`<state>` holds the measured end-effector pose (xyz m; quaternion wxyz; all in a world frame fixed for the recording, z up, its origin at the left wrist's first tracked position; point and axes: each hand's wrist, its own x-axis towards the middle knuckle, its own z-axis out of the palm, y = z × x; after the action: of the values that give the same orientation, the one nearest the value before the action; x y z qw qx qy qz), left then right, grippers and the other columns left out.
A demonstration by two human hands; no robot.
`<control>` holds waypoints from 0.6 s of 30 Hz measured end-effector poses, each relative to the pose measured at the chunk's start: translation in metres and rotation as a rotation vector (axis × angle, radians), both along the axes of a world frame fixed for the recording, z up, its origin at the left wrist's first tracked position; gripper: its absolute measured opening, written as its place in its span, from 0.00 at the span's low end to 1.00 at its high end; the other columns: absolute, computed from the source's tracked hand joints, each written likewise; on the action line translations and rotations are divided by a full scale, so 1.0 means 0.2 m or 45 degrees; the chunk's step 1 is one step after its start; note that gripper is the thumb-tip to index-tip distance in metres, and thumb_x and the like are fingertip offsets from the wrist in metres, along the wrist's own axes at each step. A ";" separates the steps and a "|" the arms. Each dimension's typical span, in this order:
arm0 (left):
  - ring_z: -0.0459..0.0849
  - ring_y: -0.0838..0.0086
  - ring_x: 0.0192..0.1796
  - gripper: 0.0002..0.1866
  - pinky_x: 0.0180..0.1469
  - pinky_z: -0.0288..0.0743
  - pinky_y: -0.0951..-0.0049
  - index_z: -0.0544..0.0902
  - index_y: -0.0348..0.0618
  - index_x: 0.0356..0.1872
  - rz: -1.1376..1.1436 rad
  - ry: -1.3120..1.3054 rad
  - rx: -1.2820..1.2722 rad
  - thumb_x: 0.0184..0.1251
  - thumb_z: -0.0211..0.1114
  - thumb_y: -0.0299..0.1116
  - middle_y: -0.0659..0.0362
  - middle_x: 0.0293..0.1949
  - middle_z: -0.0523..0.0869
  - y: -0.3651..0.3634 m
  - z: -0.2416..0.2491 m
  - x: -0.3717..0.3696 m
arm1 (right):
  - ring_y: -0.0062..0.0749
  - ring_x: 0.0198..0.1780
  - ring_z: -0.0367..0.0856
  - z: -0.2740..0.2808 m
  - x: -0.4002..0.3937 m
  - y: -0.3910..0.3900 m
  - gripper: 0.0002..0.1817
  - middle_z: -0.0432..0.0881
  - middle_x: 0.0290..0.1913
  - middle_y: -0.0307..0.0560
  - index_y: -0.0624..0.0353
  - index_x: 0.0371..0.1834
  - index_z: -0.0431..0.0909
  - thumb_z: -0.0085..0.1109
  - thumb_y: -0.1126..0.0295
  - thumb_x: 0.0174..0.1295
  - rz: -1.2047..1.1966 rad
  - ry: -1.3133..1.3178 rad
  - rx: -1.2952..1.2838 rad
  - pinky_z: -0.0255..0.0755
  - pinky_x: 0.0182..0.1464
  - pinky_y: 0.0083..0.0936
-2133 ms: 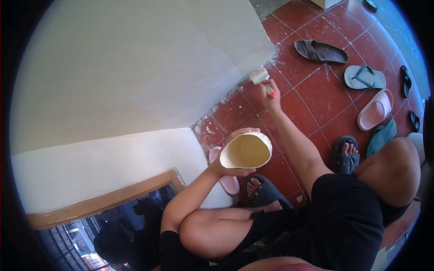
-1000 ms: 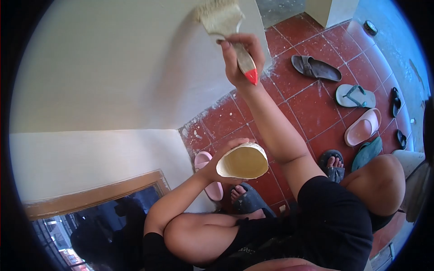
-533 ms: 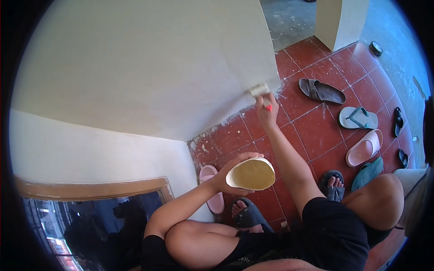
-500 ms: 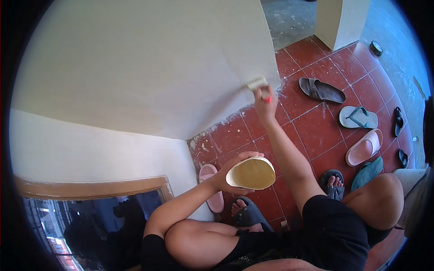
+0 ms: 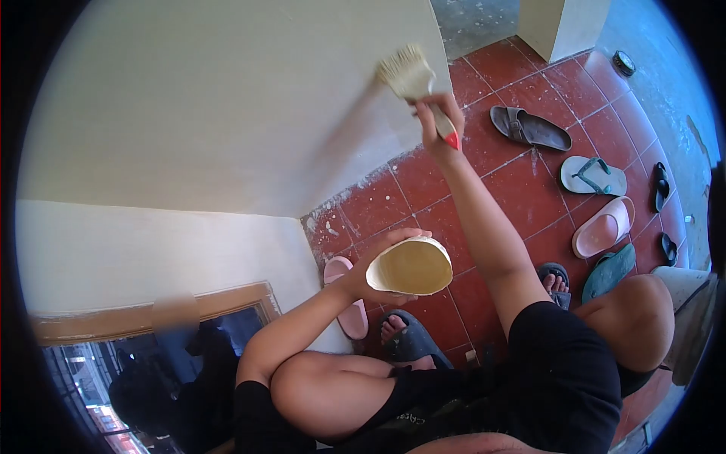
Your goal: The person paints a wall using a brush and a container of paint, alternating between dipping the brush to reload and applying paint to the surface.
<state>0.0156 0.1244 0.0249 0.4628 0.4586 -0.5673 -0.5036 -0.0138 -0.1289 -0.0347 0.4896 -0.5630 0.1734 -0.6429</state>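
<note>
Paint fills a cup [image 5: 409,266] held low in front of the crouching person, just above the knees and the dark sandals [image 5: 408,338] on the feet. Left hand [image 5: 373,266] wraps the cup from the side, fingers curled tight around its wall and thumb over the rim; the cup tilts so its mouth faces the camera, and the cream liquid inside shows. A pink slipper [image 5: 346,303] lies on the floor under that wrist, against the foot of the low wall beside the wood-framed window [image 5: 151,325].

Farther out, the right arm stretches forward and up. Right hand [image 5: 437,125] is clenched on the handle of a brush [image 5: 417,87], whose red tip pokes out below the fist. The bristles, loaded with cream paint, press against the cream wall [image 5: 227,113] near its outer corner, well above the floor.

Red tiles [image 5: 423,181] along the wall's base are speckled with white splashes. Beyond the arm, to the right, several loose sandals [image 5: 529,127] lie scattered across the tiles, well apart from the brush.
</note>
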 end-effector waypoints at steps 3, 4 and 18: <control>0.68 0.64 0.67 0.49 0.67 0.63 0.64 0.61 0.44 0.68 -0.011 -0.034 -0.028 0.39 0.78 0.27 0.52 0.66 0.68 -0.01 0.02 -0.01 | 0.26 0.25 0.78 -0.43 -0.05 0.05 0.04 0.80 0.24 0.45 0.61 0.34 0.75 0.59 0.73 0.60 -0.029 0.182 0.062 0.70 0.30 0.23; 0.68 0.64 0.67 0.49 0.67 0.63 0.64 0.61 0.43 0.67 -0.015 -0.020 -0.006 0.39 0.79 0.28 0.51 0.66 0.68 -0.01 0.02 -0.01 | 0.28 0.25 0.78 -0.57 -0.05 0.07 0.04 0.79 0.24 0.46 0.61 0.33 0.75 0.59 0.73 0.59 -0.018 0.272 0.178 0.70 0.30 0.24; 0.69 0.63 0.66 0.49 0.67 0.63 0.64 0.62 0.43 0.67 -0.025 -0.099 -0.081 0.39 0.79 0.30 0.51 0.65 0.69 -0.03 0.05 -0.05 | 0.60 0.35 0.80 -0.50 0.06 0.04 0.10 0.81 0.28 0.58 0.55 0.35 0.76 0.57 0.61 0.57 -0.301 0.868 0.507 0.74 0.38 0.44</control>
<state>0.0062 0.1181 0.0350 0.4498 0.4575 -0.6051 -0.4715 -0.0023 -0.1208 -0.1342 0.4262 -0.6143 0.5099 -0.4253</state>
